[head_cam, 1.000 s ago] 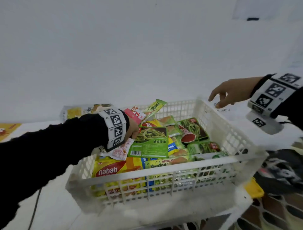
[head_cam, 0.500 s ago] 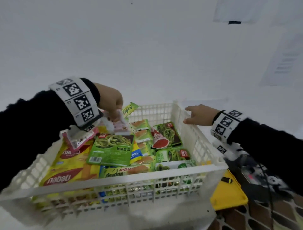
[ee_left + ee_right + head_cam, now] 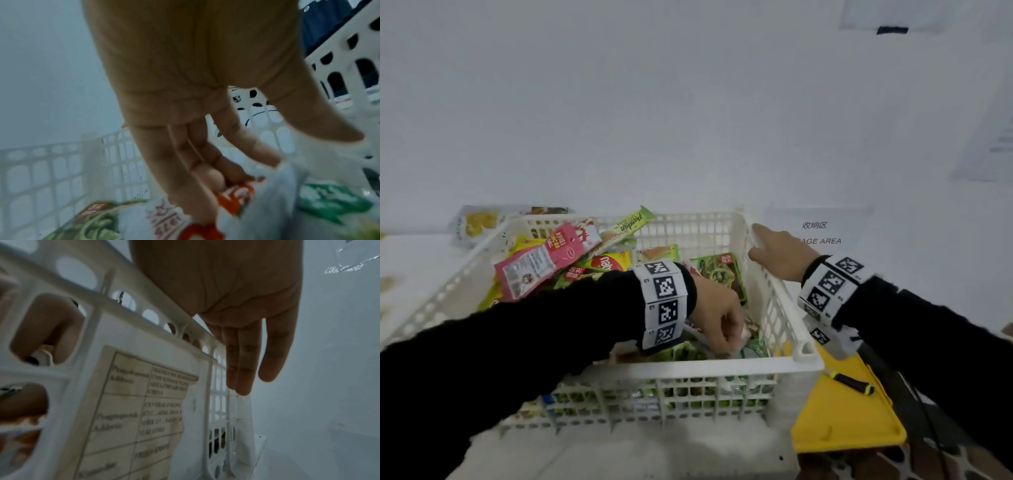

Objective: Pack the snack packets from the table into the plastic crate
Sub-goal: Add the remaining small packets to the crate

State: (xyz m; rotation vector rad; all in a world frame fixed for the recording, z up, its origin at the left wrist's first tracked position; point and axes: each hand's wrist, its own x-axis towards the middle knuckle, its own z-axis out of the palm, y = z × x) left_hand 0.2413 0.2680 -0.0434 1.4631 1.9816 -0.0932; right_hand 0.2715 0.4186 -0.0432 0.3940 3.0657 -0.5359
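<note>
White plastic crate (image 3: 774,301) on the table, filled with snack packets (image 3: 619,260) reading "nabati" and "pandan", left hand (image 3: 717,317) inside pinching a white-and-red packet (image 3: 242,199), right hand (image 3: 779,255) flat with straight fingers on the crate's rim, wall sign (image 3: 816,233) reading "收纳区".

Snack packets (image 3: 558,260) in crate (image 3: 722,368); one packet (image 3: 479,222) behind it on table (image 3: 421,253).
</note>
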